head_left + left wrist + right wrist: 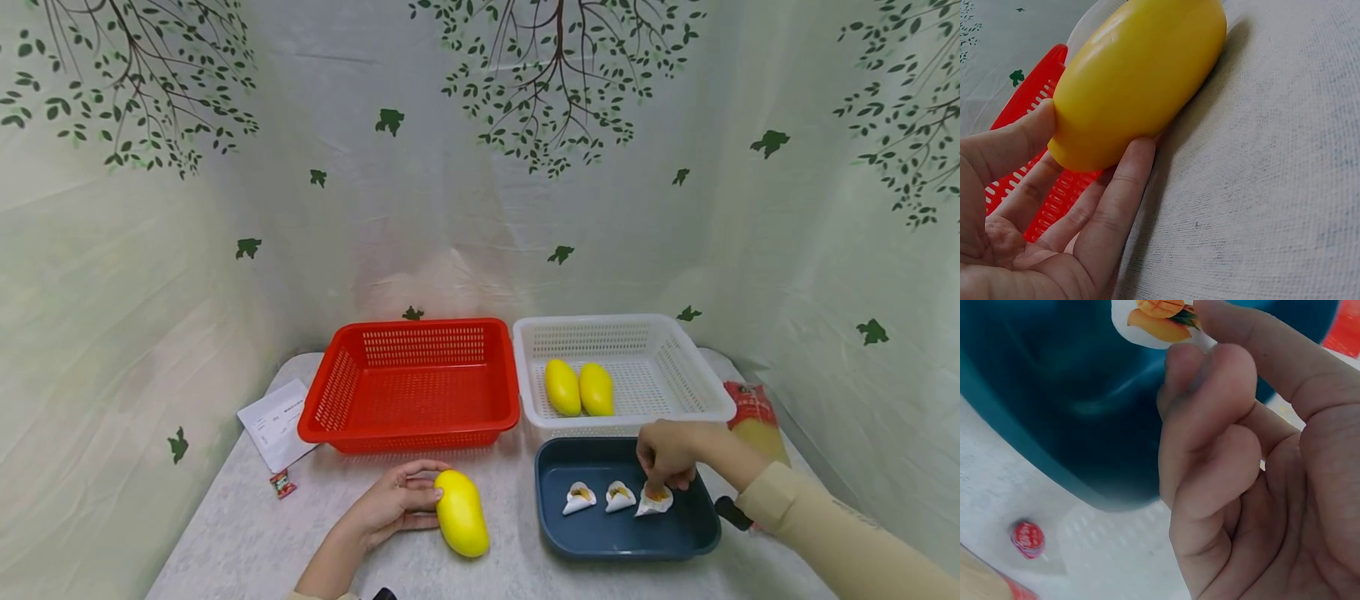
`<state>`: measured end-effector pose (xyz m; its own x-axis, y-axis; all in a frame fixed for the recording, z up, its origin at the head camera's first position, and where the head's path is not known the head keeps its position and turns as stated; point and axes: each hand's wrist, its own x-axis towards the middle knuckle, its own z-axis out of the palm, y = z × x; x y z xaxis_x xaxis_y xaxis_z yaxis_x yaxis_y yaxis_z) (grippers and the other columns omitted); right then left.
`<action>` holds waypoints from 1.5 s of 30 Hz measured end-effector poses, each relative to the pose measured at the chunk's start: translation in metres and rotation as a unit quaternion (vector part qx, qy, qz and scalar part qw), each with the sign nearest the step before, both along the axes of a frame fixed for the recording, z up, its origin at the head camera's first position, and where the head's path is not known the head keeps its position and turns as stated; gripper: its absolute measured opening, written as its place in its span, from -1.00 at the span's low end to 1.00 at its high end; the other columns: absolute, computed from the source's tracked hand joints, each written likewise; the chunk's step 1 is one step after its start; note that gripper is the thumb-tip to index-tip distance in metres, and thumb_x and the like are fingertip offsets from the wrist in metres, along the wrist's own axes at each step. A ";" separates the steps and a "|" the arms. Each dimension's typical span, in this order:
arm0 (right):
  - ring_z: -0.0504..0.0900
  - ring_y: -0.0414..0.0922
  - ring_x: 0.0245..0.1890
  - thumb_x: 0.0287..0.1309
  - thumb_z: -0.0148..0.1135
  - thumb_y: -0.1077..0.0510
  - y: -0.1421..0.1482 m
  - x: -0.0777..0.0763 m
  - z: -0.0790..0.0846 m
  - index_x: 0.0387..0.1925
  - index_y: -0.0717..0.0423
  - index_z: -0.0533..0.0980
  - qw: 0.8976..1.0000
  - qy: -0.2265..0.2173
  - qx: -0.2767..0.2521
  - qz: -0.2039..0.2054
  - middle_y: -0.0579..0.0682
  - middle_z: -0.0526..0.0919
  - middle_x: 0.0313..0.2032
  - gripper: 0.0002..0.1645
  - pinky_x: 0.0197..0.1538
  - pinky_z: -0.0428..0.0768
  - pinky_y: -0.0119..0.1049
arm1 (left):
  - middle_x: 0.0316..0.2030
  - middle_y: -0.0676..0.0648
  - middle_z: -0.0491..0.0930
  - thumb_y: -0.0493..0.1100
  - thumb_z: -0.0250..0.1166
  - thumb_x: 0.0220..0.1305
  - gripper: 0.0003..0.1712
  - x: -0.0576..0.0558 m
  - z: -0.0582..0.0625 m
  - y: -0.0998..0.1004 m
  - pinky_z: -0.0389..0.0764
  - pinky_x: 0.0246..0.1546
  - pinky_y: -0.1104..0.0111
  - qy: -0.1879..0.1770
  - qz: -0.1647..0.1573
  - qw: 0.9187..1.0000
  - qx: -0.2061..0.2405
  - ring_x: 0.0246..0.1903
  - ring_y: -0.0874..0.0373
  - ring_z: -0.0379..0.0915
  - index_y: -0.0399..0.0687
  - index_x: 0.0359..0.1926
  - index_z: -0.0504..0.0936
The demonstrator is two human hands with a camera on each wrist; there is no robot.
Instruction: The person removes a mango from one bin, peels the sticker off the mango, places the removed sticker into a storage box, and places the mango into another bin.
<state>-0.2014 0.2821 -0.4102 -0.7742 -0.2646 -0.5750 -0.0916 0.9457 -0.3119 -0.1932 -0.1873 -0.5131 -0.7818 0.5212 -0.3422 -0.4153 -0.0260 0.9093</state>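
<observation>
My left hand [401, 504] grips one end of a smooth yellow mango [462, 514], thumb on one side and fingers on the other. The mango [1141, 81] is held close over the cloth in the left wrist view. Over the dark blue tray [558, 542], my right hand [670, 454] pinches the rightmost white paper sticker [654, 502]. A mango picture shows on this sticker [1160, 331] in the right wrist view; the fingers hide part of it. Two more curled stickers, a left one [578, 498] and a middle one [619, 497], lie in the tray.
A red basket [408, 442] stands behind my left hand. Beside it, a white basket [697, 400] holds two yellow mangoes [579, 388]. A white paper [277, 425] and small red packet [282, 484] lie left; a red-and-yellow bag [757, 421] lies right.
</observation>
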 end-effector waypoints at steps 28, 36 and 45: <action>0.62 -0.17 -0.72 0.05 0.71 0.00 -0.011 -0.002 -0.038 -0.59 -0.04 0.51 0.988 0.078 0.110 0.071 -0.07 0.60 -0.69 -0.54 -0.47 0.70 -0.34 | 0.06 -0.10 0.71 -0.20 0.45 0.43 -0.33 0.000 0.002 0.001 0.83 0.03 0.02 -0.002 0.010 1.000 -0.017 0.01 0.01 0.75 -0.17 0.48 0.47; 0.62 -0.19 -0.74 0.01 0.74 0.02 -0.006 0.003 -0.045 -0.64 -0.03 0.51 0.982 0.095 0.139 0.088 -0.09 0.59 -0.72 -0.52 -0.48 0.69 -0.35 | 0.11 -0.09 0.72 -0.18 0.42 0.46 -0.35 -0.004 -0.005 0.010 0.82 0.05 0.01 0.006 -0.007 1.000 -0.027 0.02 0.03 0.73 -0.15 0.48 0.48; 0.61 -0.23 -0.77 0.05 0.71 -0.15 -0.015 -0.018 -0.038 -0.66 -0.03 0.59 0.962 0.088 0.222 0.135 -0.14 0.57 -0.80 -0.51 -0.38 0.66 -0.42 | 0.06 -0.02 0.77 -0.17 0.40 0.48 -0.34 -0.011 -0.008 0.014 0.81 0.08 0.02 0.010 -0.013 1.000 -0.021 -0.01 0.05 0.78 -0.15 0.51 0.43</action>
<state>-0.2189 0.2671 -0.4480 -0.8074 -0.2278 -0.5443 -0.3663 0.9167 0.1596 -0.2041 -0.1728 -0.5215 -0.7751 0.5263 -0.3495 -0.3975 0.0237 0.9173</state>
